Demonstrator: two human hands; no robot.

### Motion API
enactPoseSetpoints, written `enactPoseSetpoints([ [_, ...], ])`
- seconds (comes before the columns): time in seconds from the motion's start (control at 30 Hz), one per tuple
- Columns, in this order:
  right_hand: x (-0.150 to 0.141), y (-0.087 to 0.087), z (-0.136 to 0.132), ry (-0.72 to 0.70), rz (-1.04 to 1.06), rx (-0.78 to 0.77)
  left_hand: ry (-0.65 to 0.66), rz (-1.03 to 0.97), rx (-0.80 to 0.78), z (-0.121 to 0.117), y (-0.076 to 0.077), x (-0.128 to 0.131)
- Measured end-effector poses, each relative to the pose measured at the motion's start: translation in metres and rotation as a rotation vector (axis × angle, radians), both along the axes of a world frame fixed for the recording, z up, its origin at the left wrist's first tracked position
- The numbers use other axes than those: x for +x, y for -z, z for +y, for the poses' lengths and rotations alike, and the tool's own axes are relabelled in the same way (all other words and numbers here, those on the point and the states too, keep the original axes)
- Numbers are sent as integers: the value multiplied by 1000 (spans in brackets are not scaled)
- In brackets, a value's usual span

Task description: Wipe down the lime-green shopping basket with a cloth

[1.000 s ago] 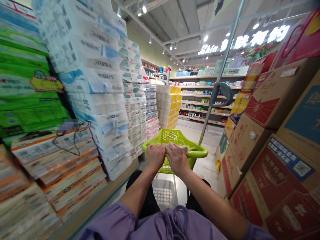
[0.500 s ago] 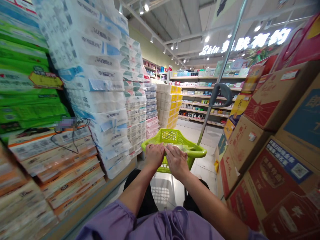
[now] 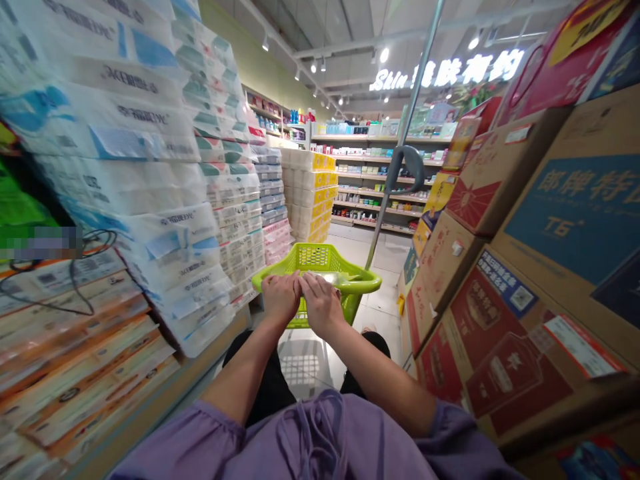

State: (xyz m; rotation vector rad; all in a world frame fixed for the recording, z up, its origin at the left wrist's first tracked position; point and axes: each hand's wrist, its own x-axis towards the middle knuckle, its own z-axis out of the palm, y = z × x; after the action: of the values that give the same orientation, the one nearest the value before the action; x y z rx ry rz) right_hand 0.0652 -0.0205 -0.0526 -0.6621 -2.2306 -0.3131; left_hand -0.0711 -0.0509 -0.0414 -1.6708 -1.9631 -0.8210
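Observation:
A lime-green shopping cart basket (image 3: 345,283) stands in front of me in a shop aisle. My left hand (image 3: 280,297) is curled over its near rim. My right hand (image 3: 321,304) lies right beside it on the same rim, fingers bent over the edge and touching the left hand. A grey metal pole (image 3: 400,140) with a curved handle rises from the cart's right side. My purple sleeves and dark trousers show at the bottom.
Stacked tissue and toilet-paper packs (image 3: 165,200) wall the left side on a low shelf. Cardboard and red cartons (image 3: 500,280) pile up close on the right. The tiled aisle floor (image 3: 380,267) runs ahead to shelves of goods (image 3: 370,180) under a lit sign.
I have moved forward along the aisle with the cart; the stacks on both sides have slid closer and back. Both hands stay on the cart's rim.

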Motion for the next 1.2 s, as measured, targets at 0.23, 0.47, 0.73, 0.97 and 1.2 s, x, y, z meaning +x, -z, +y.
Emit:
enactPoseSetpoints([
  [0.23,56,5,36,94,211,13,12,30,41,0,0,-4],
  [0.47,23,14,22,160,149,-33,-19,-3,17,5,-1,4],
  [0.73,34,-3,26,48,49,13,-1,63,16,3,-2,-2],
  [0.97,33,7,27,186,233,-4,-10,12,35,6,0,3],
  [1.2,21,0,17,5,18,41,23,20,37,4,-1,0],
])
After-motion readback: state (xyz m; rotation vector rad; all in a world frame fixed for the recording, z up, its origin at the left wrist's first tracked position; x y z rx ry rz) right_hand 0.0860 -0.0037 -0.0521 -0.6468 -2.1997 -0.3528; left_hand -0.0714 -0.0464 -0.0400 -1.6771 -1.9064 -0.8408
